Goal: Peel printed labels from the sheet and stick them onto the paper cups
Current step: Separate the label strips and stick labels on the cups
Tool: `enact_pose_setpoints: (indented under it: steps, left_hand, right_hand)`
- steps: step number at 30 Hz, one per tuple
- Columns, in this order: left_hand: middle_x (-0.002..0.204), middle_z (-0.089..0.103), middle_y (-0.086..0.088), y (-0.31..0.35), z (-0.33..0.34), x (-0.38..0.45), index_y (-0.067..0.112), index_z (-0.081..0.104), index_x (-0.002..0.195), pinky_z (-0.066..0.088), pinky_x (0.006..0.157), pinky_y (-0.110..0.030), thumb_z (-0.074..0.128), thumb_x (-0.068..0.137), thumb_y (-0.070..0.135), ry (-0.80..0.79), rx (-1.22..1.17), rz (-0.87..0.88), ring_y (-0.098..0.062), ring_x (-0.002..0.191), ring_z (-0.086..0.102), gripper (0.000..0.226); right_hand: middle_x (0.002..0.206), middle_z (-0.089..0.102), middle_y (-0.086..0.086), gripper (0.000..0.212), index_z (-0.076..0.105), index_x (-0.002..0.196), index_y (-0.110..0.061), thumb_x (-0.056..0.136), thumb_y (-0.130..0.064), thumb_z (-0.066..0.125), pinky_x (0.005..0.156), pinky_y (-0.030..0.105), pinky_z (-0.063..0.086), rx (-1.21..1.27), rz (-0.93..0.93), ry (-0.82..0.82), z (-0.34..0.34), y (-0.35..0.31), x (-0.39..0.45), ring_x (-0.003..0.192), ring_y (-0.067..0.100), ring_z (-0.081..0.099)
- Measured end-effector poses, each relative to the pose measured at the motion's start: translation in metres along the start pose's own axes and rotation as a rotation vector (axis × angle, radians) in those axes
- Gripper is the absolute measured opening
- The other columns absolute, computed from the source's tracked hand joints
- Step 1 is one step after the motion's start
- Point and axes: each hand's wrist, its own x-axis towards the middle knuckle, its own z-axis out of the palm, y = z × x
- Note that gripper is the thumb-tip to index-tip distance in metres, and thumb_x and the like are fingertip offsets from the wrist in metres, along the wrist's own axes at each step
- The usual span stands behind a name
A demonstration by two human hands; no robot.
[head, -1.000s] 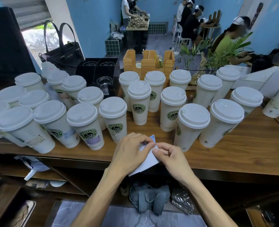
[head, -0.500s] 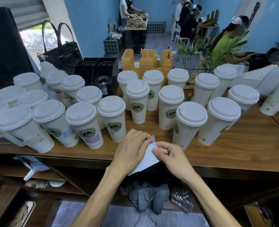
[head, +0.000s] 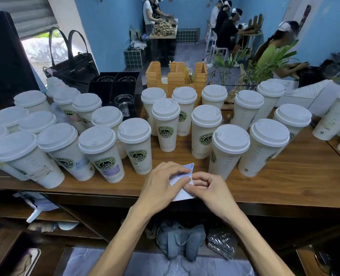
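Observation:
A small white label sheet point(head: 182, 191) with a bluish top corner is held over the near edge of the wooden counter point(head: 284, 184). My left hand point(head: 163, 184) grips its upper left part, fingers curled over the paper. My right hand point(head: 211, 188) pinches the sheet's right edge between thumb and fingers. Several lidded white paper cups with green logos stand behind. The nearest one point(head: 138, 148) is just left of my hands, and another cup point(head: 228, 150) stands to the right. Cups at the left point(head: 107, 156) carry stuck labels.
A wooden holder point(head: 175, 76), black trays with glasses point(head: 117, 84) and a black handbag point(head: 71, 62) sit at the back of the counter. Shelves and a grey bag point(head: 179, 240) lie below it. People work at tables in the far room.
Both hands have kept hold of the label sheet and shifted slightly; the fingers work at its upper edge. The cups have not moved.

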Motion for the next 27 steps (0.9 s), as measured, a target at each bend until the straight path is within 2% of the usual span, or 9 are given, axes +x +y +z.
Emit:
enact_pose_setpoints:
  steps: [2,4,6,11,15,19,22,27]
  left_hand:
    - [0.103,0.071,0.022,0.0,0.0,0.0,0.035,0.078,0.107,0.049,0.092,-0.029,0.075,0.092,0.036,-0.043,-0.001,-0.021,-0.003,0.104,0.063,0.015]
    - [0.1,0.072,0.022,0.001,0.0,-0.001,0.037,0.077,0.105,0.05,0.091,-0.033,0.072,0.093,0.038,-0.053,0.03,-0.026,-0.001,0.101,0.064,0.013]
    - [0.097,0.073,0.023,0.003,0.001,-0.002,0.038,0.076,0.101,0.051,0.09,-0.036,0.072,0.092,0.04,-0.037,0.032,-0.033,-0.001,0.098,0.064,0.01]
    - [0.094,0.073,0.023,0.004,0.002,-0.003,0.039,0.076,0.097,0.05,0.087,-0.038,0.073,0.09,0.041,0.006,0.065,-0.036,-0.001,0.093,0.062,0.008]
    - [0.09,0.073,0.021,0.006,0.003,-0.004,0.037,0.077,0.094,0.049,0.084,-0.038,0.073,0.09,0.041,0.039,0.099,-0.01,-0.002,0.088,0.061,0.007]
    - [0.09,0.073,0.02,0.007,0.001,-0.006,0.034,0.076,0.09,0.05,0.084,-0.036,0.072,0.091,0.039,0.065,0.121,0.01,-0.002,0.087,0.063,0.006]
    - [0.089,0.073,0.018,0.008,0.0,-0.007,0.034,0.075,0.091,0.049,0.082,-0.037,0.065,0.091,0.043,0.057,0.155,0.034,-0.003,0.084,0.063,0.013]
    - [0.089,0.073,0.02,0.008,-0.003,-0.007,0.035,0.076,0.091,0.048,0.082,-0.034,0.061,0.093,0.046,0.032,0.171,0.019,-0.004,0.085,0.061,0.018]
  right_hand:
    - [0.082,0.074,0.019,0.015,0.077,0.094,-0.01,0.083,-0.019,0.081,0.078,0.034,0.045,-0.036,0.009,-0.003,0.0,0.001,-0.001,0.077,0.015,0.063]
    - [0.07,0.073,0.003,0.006,0.079,0.093,-0.012,0.087,-0.011,0.079,0.071,0.023,0.046,-0.079,0.021,0.007,-0.001,0.001,-0.001,0.065,0.005,0.06]
    - [0.066,0.072,-0.005,0.01,0.08,0.092,-0.015,0.088,-0.006,0.078,0.066,0.017,0.046,-0.095,0.032,0.02,-0.001,-0.001,-0.002,0.059,0.001,0.059]
    - [0.077,0.078,0.005,0.013,0.082,0.089,-0.018,0.086,-0.006,0.079,0.073,0.022,0.05,-0.076,0.073,0.045,0.002,-0.003,-0.002,0.07,0.006,0.066]
    - [0.079,0.079,0.006,0.016,0.082,0.086,-0.02,0.087,-0.005,0.078,0.074,0.022,0.052,-0.05,0.084,0.04,0.002,-0.008,-0.005,0.073,0.007,0.069]
    - [0.068,0.071,0.0,0.013,0.082,0.085,-0.025,0.085,-0.012,0.081,0.073,0.025,0.045,-0.083,0.095,0.057,0.001,-0.01,-0.006,0.066,0.006,0.057]
    - [0.062,0.059,-0.005,0.016,0.08,0.086,-0.027,0.086,-0.011,0.08,0.065,0.024,0.038,-0.127,0.077,0.054,0.002,-0.009,-0.007,0.06,0.008,0.045]
    - [0.064,0.063,-0.008,0.012,0.077,0.087,-0.026,0.086,-0.014,0.078,0.064,0.021,0.042,-0.283,-0.004,0.055,0.002,-0.01,-0.01,0.058,0.008,0.049]
